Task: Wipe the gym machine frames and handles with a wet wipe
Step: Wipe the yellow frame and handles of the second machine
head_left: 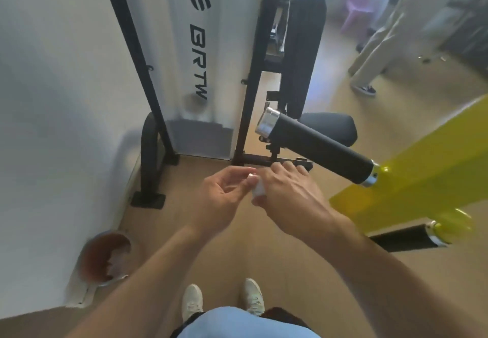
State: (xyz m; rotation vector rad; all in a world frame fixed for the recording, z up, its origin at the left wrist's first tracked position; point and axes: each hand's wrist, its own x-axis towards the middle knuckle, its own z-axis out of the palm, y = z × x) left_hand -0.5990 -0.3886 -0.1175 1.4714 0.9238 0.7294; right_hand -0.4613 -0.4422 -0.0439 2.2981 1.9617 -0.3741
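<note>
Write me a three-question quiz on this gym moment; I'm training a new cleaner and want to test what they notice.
1. True or false: the wet wipe is touching the black foam roller.
2. Multiple choice: what colour is the machine arm that carries the roller? A) red B) yellow C) blue
3. Fill in: the wipe sits bunched between the left hand and the ____ hand.

Key
1. False: it is held in front of the body, apart from the roller.
2. B
3. right; the right hand has its grip on it while the left fingertips meet it.
</note>
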